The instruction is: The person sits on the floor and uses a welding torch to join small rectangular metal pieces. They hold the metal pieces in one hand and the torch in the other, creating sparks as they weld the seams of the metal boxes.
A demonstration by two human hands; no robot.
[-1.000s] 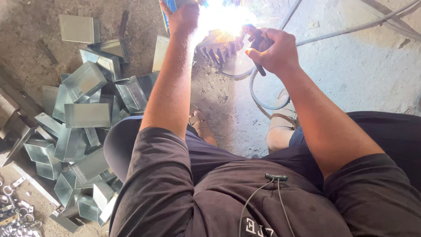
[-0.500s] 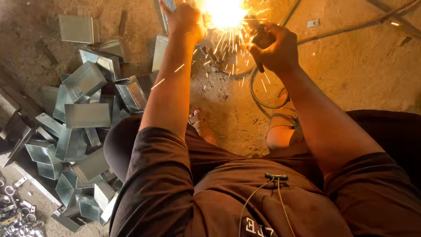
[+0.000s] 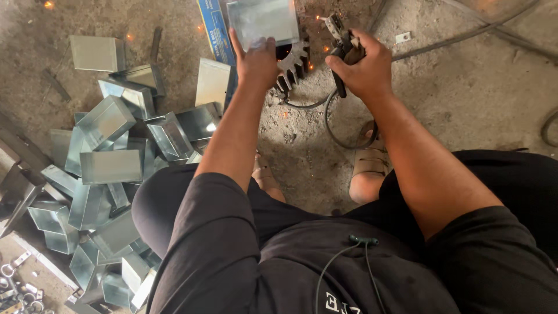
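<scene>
My left hand grips the lower edge of a shiny folded sheet-metal box, held tilted over a dark toothed gear that lies on the floor. My right hand is closed on a welding electrode holder, its tip just right of the box and apart from it. A black cable loops down from the holder. A few orange sparks glow around the gear.
A heap of similar galvanised metal boxes covers the floor at left. A blue flat packet lies beside the held box. My sandalled feet rest on the concrete. Cables run at upper right. Small metal rings sit at bottom left.
The bright welding arc and spray of sparks have gone out. The metal box in my left hand is now plainly visible, and the electrode holder has drawn slightly away from it.
</scene>
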